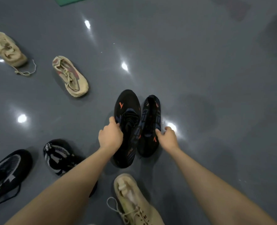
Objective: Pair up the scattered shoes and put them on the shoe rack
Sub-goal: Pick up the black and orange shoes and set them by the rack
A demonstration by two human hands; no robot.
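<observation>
On the grey floor (199, 62), a black pair comes together.
Left hand (110, 136) grips one black shoe (128, 104), right hand (168, 137) pinches its mate (150, 120), side by side for carrying.

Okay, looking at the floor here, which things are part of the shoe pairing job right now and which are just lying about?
In hand now:
- left hand gripping the larger black knit sneaker with orange mark
- right hand gripping the narrower black knit sneaker

Waiting for pairing:
- beige laced sneakers
- black-and-white knit sneakers

Lying about:
- green mat corner
</observation>
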